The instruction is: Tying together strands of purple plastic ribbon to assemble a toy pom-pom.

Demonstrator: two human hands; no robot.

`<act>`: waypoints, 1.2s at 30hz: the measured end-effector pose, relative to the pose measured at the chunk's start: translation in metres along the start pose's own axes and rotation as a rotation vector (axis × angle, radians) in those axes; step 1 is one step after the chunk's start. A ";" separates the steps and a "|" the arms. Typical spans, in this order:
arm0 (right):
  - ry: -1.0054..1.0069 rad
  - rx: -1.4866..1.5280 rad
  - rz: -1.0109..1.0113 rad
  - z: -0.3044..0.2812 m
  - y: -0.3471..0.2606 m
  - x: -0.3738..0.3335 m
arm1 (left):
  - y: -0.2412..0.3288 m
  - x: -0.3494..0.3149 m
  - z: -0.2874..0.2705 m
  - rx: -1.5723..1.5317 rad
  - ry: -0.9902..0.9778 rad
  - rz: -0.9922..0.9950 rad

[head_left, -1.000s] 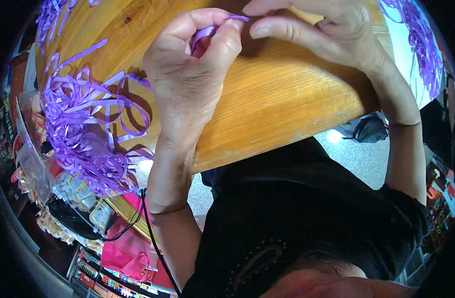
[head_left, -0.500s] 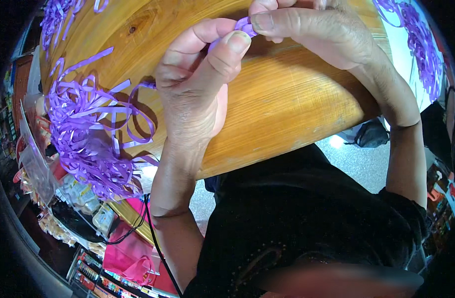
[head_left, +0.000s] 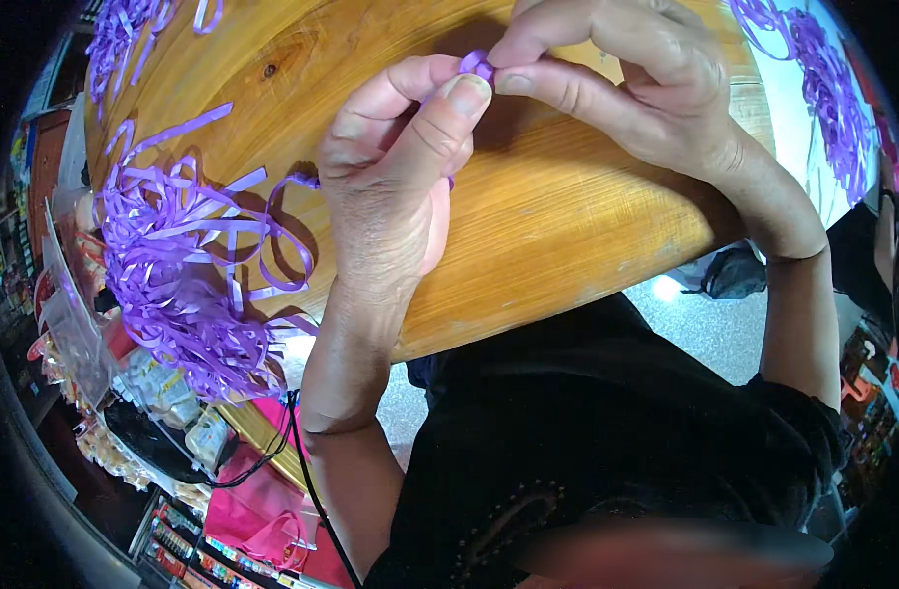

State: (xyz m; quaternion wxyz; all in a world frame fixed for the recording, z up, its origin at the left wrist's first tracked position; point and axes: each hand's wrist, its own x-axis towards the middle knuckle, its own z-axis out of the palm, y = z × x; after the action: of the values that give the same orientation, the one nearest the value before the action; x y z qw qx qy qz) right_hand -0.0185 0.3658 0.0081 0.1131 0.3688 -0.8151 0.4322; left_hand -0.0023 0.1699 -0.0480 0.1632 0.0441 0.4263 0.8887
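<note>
Between the thumb and forefinger of my left hand (head_left: 385,196) is a small looped or folded piece of purple ribbon (head_left: 477,66). My right hand (head_left: 655,88) meets it from the right, its thumb and forefinger tips closed in a pinch at the ribbon's edge. What exactly lies between those right fingertips is mostly hidden. A strand of the same ribbon comes out by my left wrist and runs toward a large tangled heap of purple ribbon (head_left: 174,285) on the left of the table. Both hands are held above the wooden table (head_left: 567,226).
More purple ribbon (head_left: 125,39) lies at the far left, and another bunch (head_left: 827,108) is on a white surface at the right. Below the table's left edge are plastic packages (head_left: 164,383), a pink bag (head_left: 258,510) and a black cable (head_left: 302,452). A dark bag (head_left: 734,273) sits on the floor.
My right fingers have shifted slightly down and opened out from their curled position, with the tips still at the ribbon. My left hand keeps its pinch and has barely moved.
</note>
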 end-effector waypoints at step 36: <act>0.113 0.598 -0.335 0.026 0.054 -0.008 | 0.003 -0.001 0.010 0.372 0.154 0.106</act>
State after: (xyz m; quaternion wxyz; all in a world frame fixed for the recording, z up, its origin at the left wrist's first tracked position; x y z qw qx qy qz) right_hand -0.0467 0.3683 -0.0452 0.1144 0.4899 -0.5728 0.6472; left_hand 0.0002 0.1753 -0.0388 0.0722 0.0278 0.5915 0.8026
